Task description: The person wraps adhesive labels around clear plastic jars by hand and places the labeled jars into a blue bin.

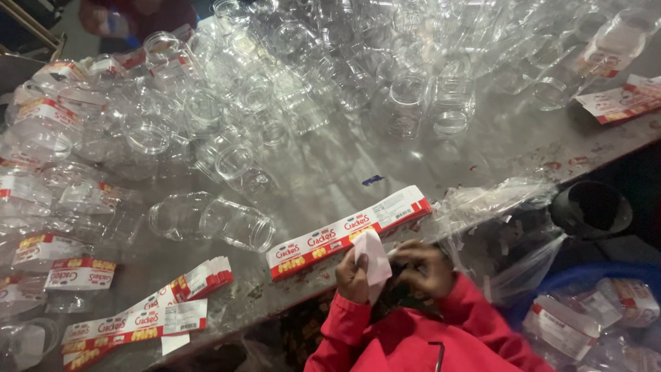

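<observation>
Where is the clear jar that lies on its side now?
In the head view, the clear jar lies left of centre on the metal table, just left of the long label strip.

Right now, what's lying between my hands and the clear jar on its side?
In the head view, a long red-and-white label strip lies between your hands and the jar.

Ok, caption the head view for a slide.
Left hand and right hand peel a white backing strip beside label strips, with clear jars around.

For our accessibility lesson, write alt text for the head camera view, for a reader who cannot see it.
A person in red sleeves peels a white backing sheet with the left hand and right hand at a grey metal table heaped with clear plastic jars; red-and-white label strips lie along its near edge.
</observation>
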